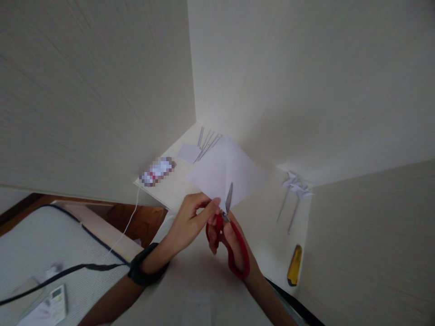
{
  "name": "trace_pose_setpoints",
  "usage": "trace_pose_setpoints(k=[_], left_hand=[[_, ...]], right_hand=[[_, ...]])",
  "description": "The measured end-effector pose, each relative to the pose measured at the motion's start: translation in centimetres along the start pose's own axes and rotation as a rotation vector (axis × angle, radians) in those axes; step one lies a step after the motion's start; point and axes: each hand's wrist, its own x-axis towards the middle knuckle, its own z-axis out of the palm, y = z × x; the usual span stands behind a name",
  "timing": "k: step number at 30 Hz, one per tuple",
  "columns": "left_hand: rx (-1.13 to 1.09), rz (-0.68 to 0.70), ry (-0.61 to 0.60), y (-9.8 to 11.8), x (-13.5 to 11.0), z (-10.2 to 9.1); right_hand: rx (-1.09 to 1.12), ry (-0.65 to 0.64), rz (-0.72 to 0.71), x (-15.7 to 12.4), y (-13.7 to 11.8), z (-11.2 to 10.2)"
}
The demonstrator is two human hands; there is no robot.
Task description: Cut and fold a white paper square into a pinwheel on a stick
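My left hand (pixel 190 222) pinches the near corner of a white square sheet of paper (pixel 227 170) and holds it up over a small white desk (pixel 268 235). My right hand (pixel 227 240) is closed in the red handles of a pair of scissors (pixel 234 244). The metal blades (pixel 229 198) point up into the paper's near corner, just right of my left fingertips. A dark band sits on my left wrist (pixel 146 269).
Several thin sticks (pixel 206 142) and a small paper piece (pixel 189 152) lie at the desk's far corner. Two white paper pinwheels on sticks (pixel 295 192) and a yellow utility knife (pixel 294 265) lie at right. Walls enclose the desk. A remote (pixel 56 305) and cable lie at left.
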Motion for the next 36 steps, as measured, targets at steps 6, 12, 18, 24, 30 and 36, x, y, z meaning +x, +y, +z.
trace_pose_setpoints(k=[6, 12, 18, 24, 30, 36], left_hand=[[0.028, 0.036, -0.066, 0.2, 0.5, -0.5], [0.050, 0.026, -0.053, 1.4, 0.2, -0.2], [0.100, 0.046, 0.013, 1.5, 0.1, 0.4], [0.087, 0.029, 0.034, -2.0, 0.5, -0.5], [0.084, 0.064, -0.045, -2.7, 0.9, -0.1], [0.104, 0.099, -0.036, -3.3, 1.4, 0.6]], right_hand=[[-0.007, 0.082, -0.011, -0.2, 0.6, 0.6], [0.027, 0.048, -0.043, -0.3, 0.2, 0.6], [0.055, -0.017, -0.074, 0.3, 0.0, -0.2], [0.044, -0.013, -0.063, 1.7, 3.2, -0.3], [0.024, 0.079, -0.040, 0.8, 4.0, -0.2], [-0.045, 0.151, -0.032, 0.4, 4.1, -0.4]])
